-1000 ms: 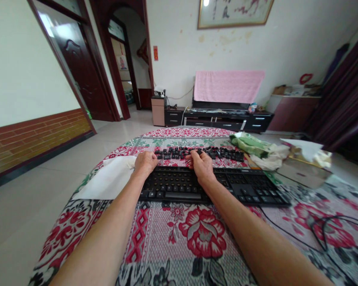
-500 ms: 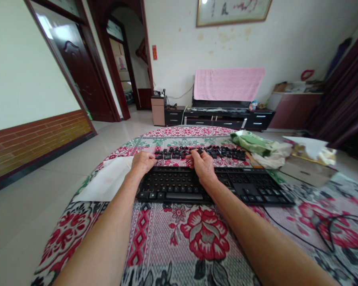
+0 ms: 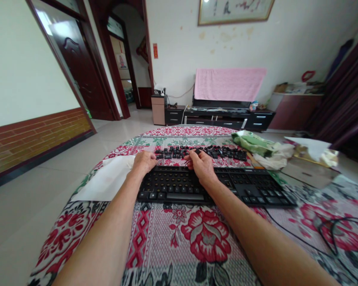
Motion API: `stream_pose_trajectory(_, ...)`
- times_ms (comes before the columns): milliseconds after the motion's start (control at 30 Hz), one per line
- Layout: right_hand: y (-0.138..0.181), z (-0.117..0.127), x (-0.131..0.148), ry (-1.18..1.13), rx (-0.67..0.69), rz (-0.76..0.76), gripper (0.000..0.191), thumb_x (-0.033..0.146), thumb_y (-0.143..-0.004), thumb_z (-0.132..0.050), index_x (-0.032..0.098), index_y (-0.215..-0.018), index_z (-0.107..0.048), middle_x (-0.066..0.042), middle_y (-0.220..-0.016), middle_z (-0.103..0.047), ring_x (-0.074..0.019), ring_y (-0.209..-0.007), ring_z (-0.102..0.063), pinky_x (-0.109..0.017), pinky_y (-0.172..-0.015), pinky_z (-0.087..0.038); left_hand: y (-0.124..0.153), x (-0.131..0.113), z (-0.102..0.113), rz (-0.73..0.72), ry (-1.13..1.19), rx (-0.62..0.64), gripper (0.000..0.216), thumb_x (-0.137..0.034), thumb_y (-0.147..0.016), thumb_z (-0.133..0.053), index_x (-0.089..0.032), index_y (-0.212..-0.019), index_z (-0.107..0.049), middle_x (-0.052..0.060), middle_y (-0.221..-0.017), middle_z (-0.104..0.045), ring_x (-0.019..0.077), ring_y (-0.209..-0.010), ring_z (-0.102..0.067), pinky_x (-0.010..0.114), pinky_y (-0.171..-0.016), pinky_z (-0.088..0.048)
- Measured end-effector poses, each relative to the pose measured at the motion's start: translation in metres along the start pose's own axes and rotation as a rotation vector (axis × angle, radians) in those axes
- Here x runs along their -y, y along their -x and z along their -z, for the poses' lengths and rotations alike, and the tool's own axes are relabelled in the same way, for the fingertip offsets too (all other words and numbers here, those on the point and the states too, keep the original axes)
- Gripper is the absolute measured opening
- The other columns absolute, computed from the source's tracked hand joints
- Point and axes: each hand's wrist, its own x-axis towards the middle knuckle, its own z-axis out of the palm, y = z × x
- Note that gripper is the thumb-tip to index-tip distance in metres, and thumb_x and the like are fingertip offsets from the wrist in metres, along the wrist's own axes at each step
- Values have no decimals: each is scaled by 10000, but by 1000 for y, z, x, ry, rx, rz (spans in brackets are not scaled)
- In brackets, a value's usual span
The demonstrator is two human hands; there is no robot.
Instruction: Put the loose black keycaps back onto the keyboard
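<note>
A black keyboard [image 3: 241,190] lies across a table under a red floral cloth [image 3: 203,234]; many of its keys are off. The loose black keycaps [image 3: 223,152] sit in rows just behind it. My left hand [image 3: 143,162] rests curled on the keyboard's far left corner. My right hand [image 3: 200,163] is over the keyboard's top edge, fingers pinched on a small black keycap beside the rows.
A white cloth [image 3: 107,180] lies left of the keyboard. Green and white bags [image 3: 256,147] and a flat box with paper [image 3: 308,169] sit at the right. A black cable [image 3: 325,234] loops at the near right. A TV stand under a pink cover [image 3: 228,83] stands behind.
Both hands stay almost in place. My right hand's fingers have shifted slightly at the keycap rows. The view has wobbled a little.
</note>
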Motion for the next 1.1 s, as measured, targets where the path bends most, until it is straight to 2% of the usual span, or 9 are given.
stream_pose_trajectory(333, -2, 0, -5, 92, 48, 33, 214, 381, -740, -547, 169, -745, -579, -5, -643, -655, -87, -447, -485, -203, -434, -417, 1, -4, 2, 40, -12, 23, 124, -330, -669, -647, -255, -755, -695, 13, -824, -701, 206, -869, -629, 282, -837, -469)
stream_pose_trajectory(633, -1, 0, -4, 92, 48, 18, 206, 368, -738, -553, 169, -774, -588, -9, -651, -661, -91, -465, -502, -200, -441, -418, 2, -2, 0, 44, 39, 0, 212, -344, -699, -632, -163, -791, -692, 53, -813, -687, 239, -883, -612, 323, -851, -446)
stream_pose_trajectory(833, -1, 0, -3, 104, 60, 12, 200, 362, -750, -544, 167, -757, -589, -11, -656, -661, -90, -472, -503, -197, -439, -420, 1, -4, 1, 68, -1, 6, 153, -356, -679, -640, -233, -748, -699, 34, -799, -696, 214, -872, -624, 281, -840, -460)
stream_pose_trajectory(1000, -2, 0, -3, 117, 74, 11, 185, 342, -753, -543, 164, -765, -591, -10, -657, -659, -86, -470, -498, -196, -445, -420, 2, -3, 2, 36, -4, 36, 220, -363, -710, -615, -179, -792, -701, 62, -804, -695, 218, -860, -626, 288, -836, -449)
stream_pose_trajectory(1100, -3, 1, -4, 117, 79, 14, 184, 343, -750, -547, 165, -754, -595, -11, -656, -662, -88, -476, -506, -197, -450, -421, 0, -2, 1, 20, -25, 37, 206, -366, -703, -614, -196, -775, -705, 52, -802, -700, 219, -866, -629, 273, -823, -452)
